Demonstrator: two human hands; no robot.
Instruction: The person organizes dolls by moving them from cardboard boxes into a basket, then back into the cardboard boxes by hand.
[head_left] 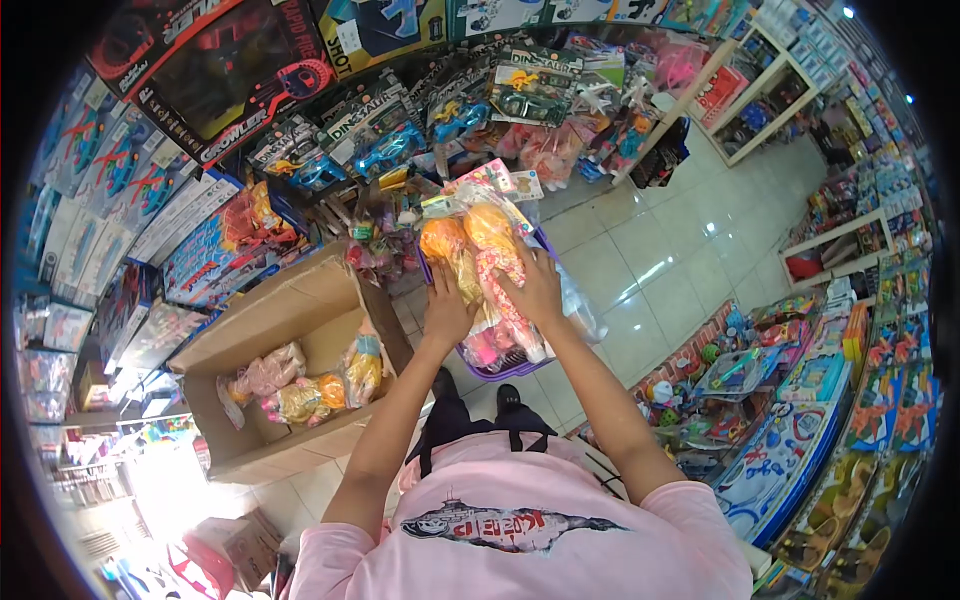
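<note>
A: Nearest to us, we are seeing the pink shirt (520, 530) of the person wearing the camera, and two dark shoes (508, 399) standing on the pale tiled floor (650, 270).

B: We are standing in a toy shop aisle, aren't we? On the right, low shelves of packaged toys (800, 400) are running along the floor.

A: Yes, and on the left an open cardboard box (300, 320) is sitting on the floor, with a few bagged soft toys (300, 390) lying in it.

B: What are the hands doing?

A: We are holding both over a purple basket (500, 365) just ahead of the shoes. The left hand (447, 312) is lying flat, fingers spread, against an orange bagged toy (445, 242). The right hand (535, 285) is also open, its palm pressing on a pink patterned bagged toy (500, 270). Neither hand is closing round anything.

B: So the bagged toys are piling up in the basket?

A: They are standing above its rim, touching each other. Farther off, boxed dinosaur toys (530, 75) and large toy cartons (220, 70) are filling the wall display.
</note>
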